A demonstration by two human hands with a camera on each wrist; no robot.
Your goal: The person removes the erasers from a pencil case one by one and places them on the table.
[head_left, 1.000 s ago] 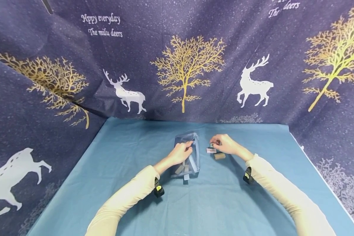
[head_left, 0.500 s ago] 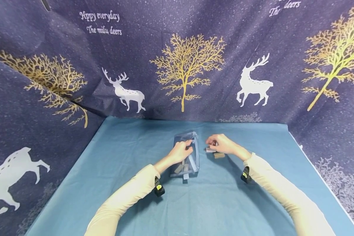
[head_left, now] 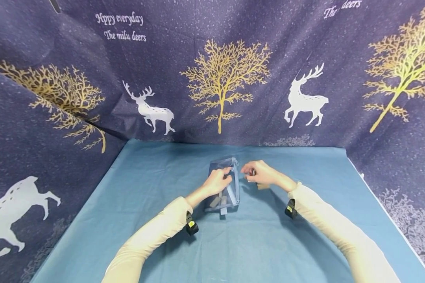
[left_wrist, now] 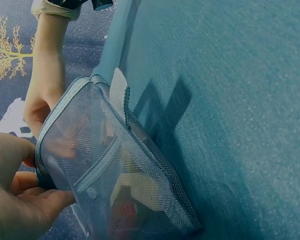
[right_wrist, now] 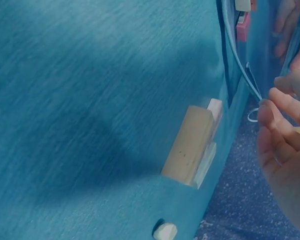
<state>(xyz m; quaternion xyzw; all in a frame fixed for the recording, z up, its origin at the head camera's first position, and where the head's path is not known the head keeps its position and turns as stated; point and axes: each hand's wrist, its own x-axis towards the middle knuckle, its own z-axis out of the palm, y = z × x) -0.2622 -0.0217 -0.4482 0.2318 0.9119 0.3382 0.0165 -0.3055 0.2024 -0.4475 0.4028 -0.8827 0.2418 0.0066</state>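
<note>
A blue mesh zip pouch (head_left: 215, 164) lies on the cloth; several blocks, like a pale one (left_wrist: 140, 187), show through its mesh. My left hand (head_left: 217, 181) grips its edge between thumb and fingers; in the left wrist view this hand (left_wrist: 25, 187) is at the lower left. My right hand (head_left: 261, 173) is just right of the pouch, fingers reaching toward its zipped edge with no object visible between them. Under it, partly hidden, a tan block (right_wrist: 187, 145) lies against a pale greenish block (right_wrist: 205, 165) and a whitish-pink block (right_wrist: 216, 107).
A small white piece (right_wrist: 165, 231) lies near the blocks in the right wrist view. A light tab (head_left: 223, 211) sticks out at the pouch's near end. Blue cloth (head_left: 255, 243) covers the table, and a dark printed curtain (head_left: 184, 47) hangs behind it.
My right hand has moved left from over the loose blocks toward the pouch, covering part of the white block. My left hand has stayed on the pouch.
</note>
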